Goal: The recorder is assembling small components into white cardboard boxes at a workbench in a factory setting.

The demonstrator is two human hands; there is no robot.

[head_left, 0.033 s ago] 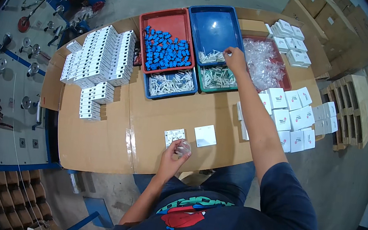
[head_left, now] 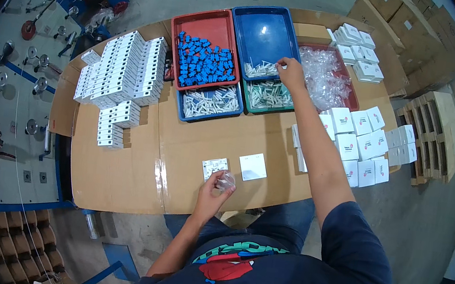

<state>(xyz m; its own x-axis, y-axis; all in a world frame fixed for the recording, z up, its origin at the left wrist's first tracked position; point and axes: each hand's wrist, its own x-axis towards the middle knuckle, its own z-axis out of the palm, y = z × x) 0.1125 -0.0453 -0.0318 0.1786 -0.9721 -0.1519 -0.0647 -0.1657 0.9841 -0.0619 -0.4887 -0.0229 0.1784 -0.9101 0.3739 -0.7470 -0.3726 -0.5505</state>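
My left hand (head_left: 211,198) is closed on a small clear plastic bag (head_left: 226,181) above the near edge of the cardboard-covered table. Just beyond it lies a white square panel with small markings (head_left: 214,166), partly covered by my fingers. A plain white square plate (head_left: 253,167) lies to its right. With the arm stretched forward, my right hand (head_left: 291,75) is at the near right corner of a blue tray (head_left: 265,27). Its fingers are pinched beside a small heap of white plastic wall plugs (head_left: 260,69); whatever they hold is too small to make out.
A red tray (head_left: 205,24) of blue pieces (head_left: 206,60) overlaps a blue tray of white plugs (head_left: 209,103). A green tray (head_left: 270,97) and clear bags (head_left: 326,77) sit nearby. White boxes are stacked left (head_left: 120,69) and right (head_left: 356,138).
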